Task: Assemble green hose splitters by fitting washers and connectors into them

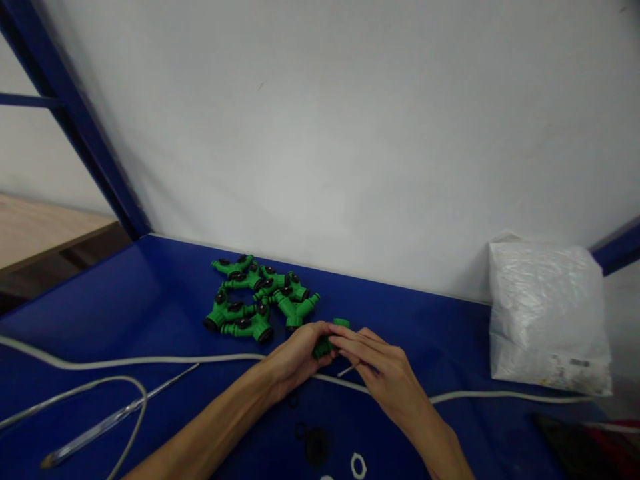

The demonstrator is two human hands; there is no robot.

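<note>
My left hand (295, 357) is closed around a green plastic hose splitter (327, 341), mostly hidden by the fingers. My right hand (380, 370) meets it from the right, fingertips on the splitter and a thin pale stick (347, 371) pinched below the fingers. Just behind and to the left, a pile of several green Y-shaped splitters with black knobs (257, 300) lies on the blue table (150, 300).
A white cable (150, 361) runs across the table under my arms. Black rings (317, 445) and white rings (358, 465) lie near the front edge. A white plastic bag (547, 317) stands at the right against the white wall. A thin rod (115, 420) lies at left.
</note>
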